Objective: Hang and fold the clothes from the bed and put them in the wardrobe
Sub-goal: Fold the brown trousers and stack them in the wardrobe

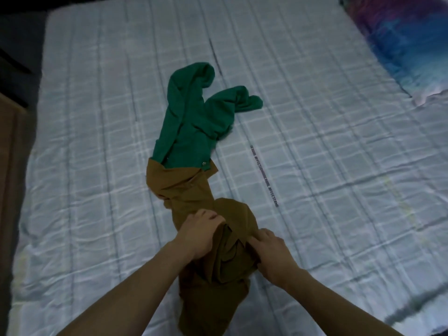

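Lying on a pale checked quilt (97, 190), a brown garment (191, 190) is gripped by left fingers (206, 216) and right fingers (265, 233).

Green trousers (194, 122): crumpled in the middle of the bed, legs splayed toward the far side, waistband with a metal button overlapping the brown garment's far end.
Brown garment (184, 190): mustard-brown, bunched lengthwise, running toward the near edge; left hand (201, 234) and right hand (271, 253) grip it.
Bed (97, 141): pale checked sheet.

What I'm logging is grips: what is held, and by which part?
The brown garment: left hand and right hand grip its bunched middle, one each side.
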The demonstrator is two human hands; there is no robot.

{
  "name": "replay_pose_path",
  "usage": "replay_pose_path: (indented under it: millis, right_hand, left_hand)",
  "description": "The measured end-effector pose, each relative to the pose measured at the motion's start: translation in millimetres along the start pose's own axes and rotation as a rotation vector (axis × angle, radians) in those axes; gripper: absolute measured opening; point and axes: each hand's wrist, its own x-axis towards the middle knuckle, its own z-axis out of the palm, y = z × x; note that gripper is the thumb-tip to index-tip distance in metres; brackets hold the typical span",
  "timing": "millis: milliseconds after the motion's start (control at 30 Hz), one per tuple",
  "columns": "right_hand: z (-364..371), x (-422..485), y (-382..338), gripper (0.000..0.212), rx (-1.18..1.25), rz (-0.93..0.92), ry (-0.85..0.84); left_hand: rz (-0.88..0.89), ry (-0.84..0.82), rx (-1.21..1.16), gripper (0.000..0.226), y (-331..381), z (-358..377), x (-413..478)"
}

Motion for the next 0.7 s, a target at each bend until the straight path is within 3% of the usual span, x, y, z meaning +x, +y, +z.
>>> replay_pose_path:
  millis: [233, 333, 533, 700]
  right_hand:
    - [43, 22, 6, 0.052, -0.091, 0.040, -0.080]
    - [46, 22, 12, 0.043, -0.091, 0.019, -0.084]
    - [41, 18, 22, 0.025, 0.108, 0.023, 0.045]
    - [7, 4, 17, 0.027, 0.401, -0.028, 0.215]
  left_hand:
    - [0.178, -0.194, 0.193, 0.066, -20, 42, 40]
    - [0.195, -0.106, 0.227, 0.060, -24, 47, 43]
    - [0.219, 0.136, 0.137, 0.012, -36, 31, 29]
    - [0.177, 0.149, -0.084, 0.010, -41, -8, 4]
